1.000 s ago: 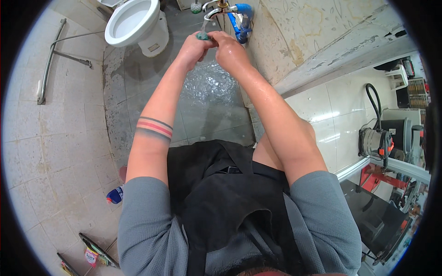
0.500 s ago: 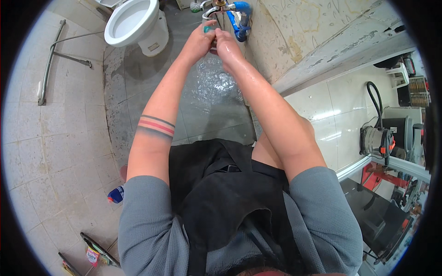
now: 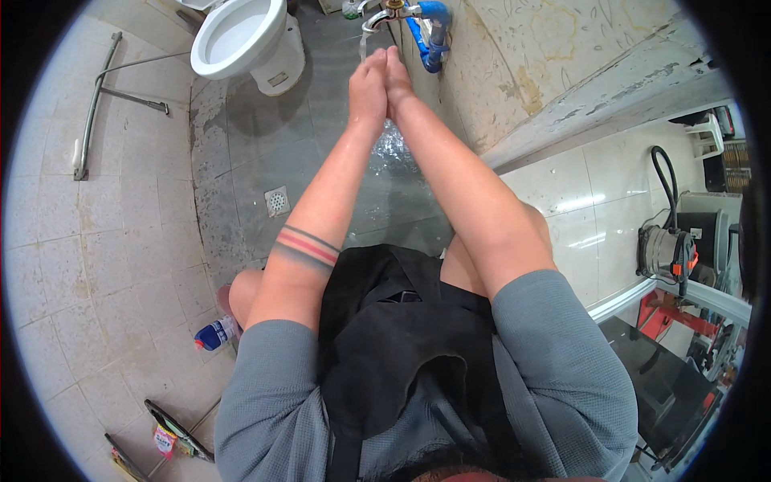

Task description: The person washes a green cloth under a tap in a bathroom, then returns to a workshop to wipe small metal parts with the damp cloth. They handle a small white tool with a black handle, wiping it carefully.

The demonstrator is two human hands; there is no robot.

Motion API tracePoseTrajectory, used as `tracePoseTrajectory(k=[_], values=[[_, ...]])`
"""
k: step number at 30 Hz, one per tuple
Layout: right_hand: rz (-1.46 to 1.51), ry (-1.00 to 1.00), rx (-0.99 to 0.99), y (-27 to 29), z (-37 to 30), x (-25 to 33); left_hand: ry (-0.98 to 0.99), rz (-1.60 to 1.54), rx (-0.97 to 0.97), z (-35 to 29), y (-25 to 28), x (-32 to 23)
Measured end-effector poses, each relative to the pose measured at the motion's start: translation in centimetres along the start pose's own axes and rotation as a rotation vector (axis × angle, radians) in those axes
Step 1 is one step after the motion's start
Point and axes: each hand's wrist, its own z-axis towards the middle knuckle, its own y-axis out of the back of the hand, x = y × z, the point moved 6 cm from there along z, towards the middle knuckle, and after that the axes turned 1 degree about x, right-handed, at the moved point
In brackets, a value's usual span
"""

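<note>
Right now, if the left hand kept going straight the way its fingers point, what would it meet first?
The left hand points up at the metal tap by the blue pipe; it would probably reach the falling water, then the spout, though depth is unclear.

Metal tap (image 3: 377,18), running, above hands

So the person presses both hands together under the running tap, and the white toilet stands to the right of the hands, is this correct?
Not quite. In the head view the left hand and right hand are pressed together under the tap, but the white toilet stands to their left, not their right.
</note>
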Motion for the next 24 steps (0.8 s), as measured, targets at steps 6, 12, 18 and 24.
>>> tracePoseTrajectory(k=[6,12,18,24], values=[[-0.102,0.035,0.257,-3.6,-2.4,-1.7,-0.100,0.707,-0.111,7.3,5.2,0.4],[-0.402,0.032,0.130,-3.5,-3.6,1.7,0.248,0.037,0.076,5.6,3.0,-1.0],[-0.480,0.177,-0.074,-1.0,0.1,2.2,0.250,-0.430,0.153,2.9,0.2,-0.7],[-0.615,0.266,0.004,-1.2,-0.7,2.3,0.184,-0.500,0.014,0.7,1.2,1.5]])
